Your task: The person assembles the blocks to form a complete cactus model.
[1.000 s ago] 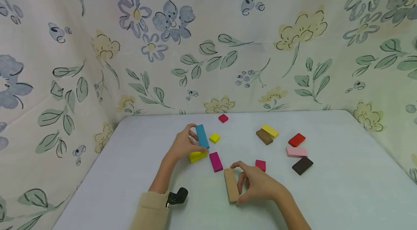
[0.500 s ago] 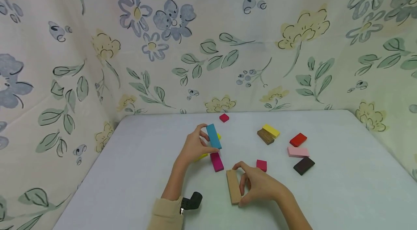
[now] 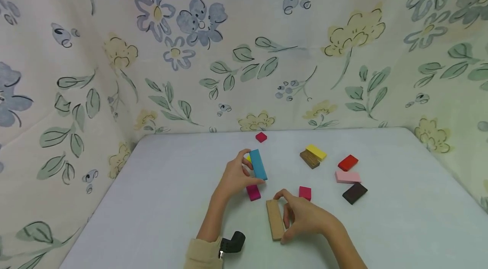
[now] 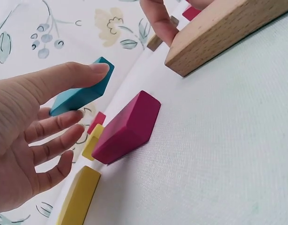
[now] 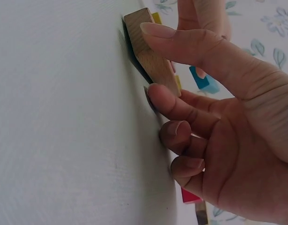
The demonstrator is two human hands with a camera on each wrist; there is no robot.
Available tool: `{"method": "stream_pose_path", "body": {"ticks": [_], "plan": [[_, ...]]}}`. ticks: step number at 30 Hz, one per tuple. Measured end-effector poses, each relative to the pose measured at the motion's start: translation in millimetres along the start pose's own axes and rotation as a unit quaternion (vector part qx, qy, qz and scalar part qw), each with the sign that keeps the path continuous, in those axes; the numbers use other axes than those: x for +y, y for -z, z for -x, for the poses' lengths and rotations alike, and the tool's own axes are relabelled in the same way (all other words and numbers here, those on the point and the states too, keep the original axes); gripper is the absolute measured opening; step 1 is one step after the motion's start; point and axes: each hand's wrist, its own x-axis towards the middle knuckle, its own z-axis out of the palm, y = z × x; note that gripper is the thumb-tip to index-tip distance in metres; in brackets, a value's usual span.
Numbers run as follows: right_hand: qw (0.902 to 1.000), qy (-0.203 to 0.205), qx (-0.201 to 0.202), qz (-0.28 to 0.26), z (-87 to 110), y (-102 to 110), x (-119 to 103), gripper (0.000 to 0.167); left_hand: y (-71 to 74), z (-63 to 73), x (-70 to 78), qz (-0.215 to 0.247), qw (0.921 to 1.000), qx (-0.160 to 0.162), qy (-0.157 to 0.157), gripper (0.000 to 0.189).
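My left hand [image 3: 232, 182] pinches a blue block [image 3: 258, 164] lengthwise between thumb and fingertips, raised over the table in the left wrist view. Just under that hand lies a magenta block [image 3: 253, 193]. A small yellow block [image 3: 249, 158] is mostly hidden behind the left fingers, and another yellow block [image 4: 80, 194] lies under the palm. On the table lies a plain wooden block [image 3: 275, 220]; my right hand [image 3: 306, 216] holds it by its two ends, thumb at the near end, index finger at the far one. The right hand's other fingers curl beside it.
Beyond the right hand lies a crimson block [image 3: 305, 192]. Further right are a red block [image 3: 348, 162], a pink one [image 3: 347, 176] and a dark brown one [image 3: 355, 193]. A yellow block [image 3: 316, 152] touches a brown block [image 3: 309, 159]. A small red block [image 3: 261, 137] lies near the back edge.
The left hand has carried the blue block to the right, past the small yellow block and over beside the magenta one. My right hand stays at the wooden block.
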Motion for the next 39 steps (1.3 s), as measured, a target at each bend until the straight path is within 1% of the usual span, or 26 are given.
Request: {"method": "stream_pose_path", "body": {"ticks": [2, 6, 10, 18, 24, 31, 35, 39], "plan": [[0.9999, -0.011, 0.002, -0.011, -4.3, -0.7, 11.3, 0.089, -2.2, -0.5, 0.1, -0.003, 0.9999, -0.005, -0.008, 0.096], [0.9991, -0.034, 0.006, -0.026, -13.9, -2.6, 34.7, 0.095, -7.6, -0.9, 0.0, -0.008, 0.9997, -0.017, -0.016, 0.094], [0.9992, -0.03, 0.008, -0.026, -17.9, -3.0, 45.6, 0.099, -12.9, 0.9, -0.2, -0.012, 0.9994, -0.026, -0.02, 0.093], [0.9979, -0.027, 0.0, -0.058, -16.9, -0.4, 52.2, 0.101, -22.2, 3.4, 2.0, -0.019, 0.9988, -0.038, -0.024, 0.094], [0.9959, -0.03, -0.005, -0.085, -15.7, 0.6, 55.7, 0.101, -27.2, 3.1, 0.5, -0.033, 0.9975, -0.055, -0.029, 0.093], [0.9958, -0.033, -0.005, -0.085, -18.6, 0.2, 58.0, 0.097, -30.2, 1.4, -1.3, -0.073, 0.994, -0.082, -0.002, 0.093], [0.9957, -0.034, -0.007, -0.086, -20.3, 0.2, 58.7, 0.097, -28.7, 1.3, -0.8, -0.083, 0.9918, -0.097, 0.007, 0.093], [0.9958, -0.036, -0.009, -0.084, -21.5, 0.0, 60.6, 0.099, -25.5, 1.8, -0.6, -0.089, 0.9897, -0.112, 0.009, 0.091]]}}
